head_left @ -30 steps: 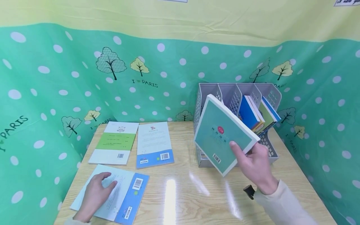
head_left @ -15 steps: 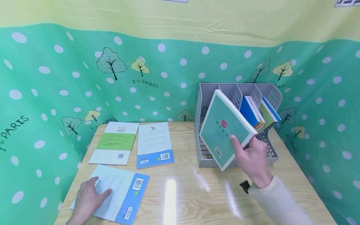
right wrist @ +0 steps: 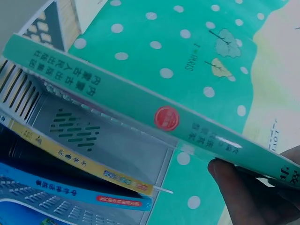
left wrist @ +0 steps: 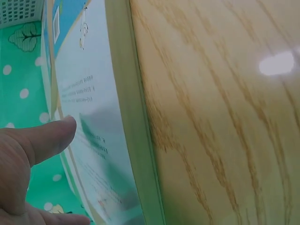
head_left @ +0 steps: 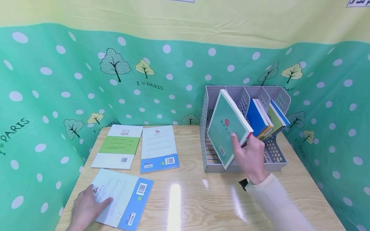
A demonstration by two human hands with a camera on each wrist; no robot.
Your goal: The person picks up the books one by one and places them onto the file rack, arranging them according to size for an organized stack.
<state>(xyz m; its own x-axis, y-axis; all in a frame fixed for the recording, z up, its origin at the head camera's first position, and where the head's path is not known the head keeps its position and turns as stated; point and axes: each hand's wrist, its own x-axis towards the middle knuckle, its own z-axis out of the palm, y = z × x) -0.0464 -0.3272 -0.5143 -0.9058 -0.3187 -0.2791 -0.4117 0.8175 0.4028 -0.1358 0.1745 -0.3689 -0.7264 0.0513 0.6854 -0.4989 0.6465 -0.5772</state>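
Observation:
A green book [head_left: 226, 128] with a white page edge is held by my right hand [head_left: 250, 155], thumb on its cover. It stands tilted at the left slots of the grey file holder [head_left: 214, 168]; its lower end is inside or just in front of the holder, I cannot tell which. The right wrist view shows its green spine [right wrist: 117, 101] with a red round mark. My left hand [head_left: 86, 205] lies over the left part of a white-and-blue book [head_left: 121, 192], thumb and fingers spread. In the left wrist view the thumb [left wrist: 51, 136] is straight above the cover.
A white-and-green book [head_left: 118, 147] and another white-and-blue book [head_left: 159, 144] lie flat at the back left of the wooden table [head_left: 188, 179]. Blue [head_left: 255, 117] and green [head_left: 274, 117] books stand in the holder's right slots. A patterned cloth hangs behind.
My right hand has carried the green book leftward and back, tilting it more upright toward the holder. My left hand has slid left and down over the white-and-blue book, which stays in place.

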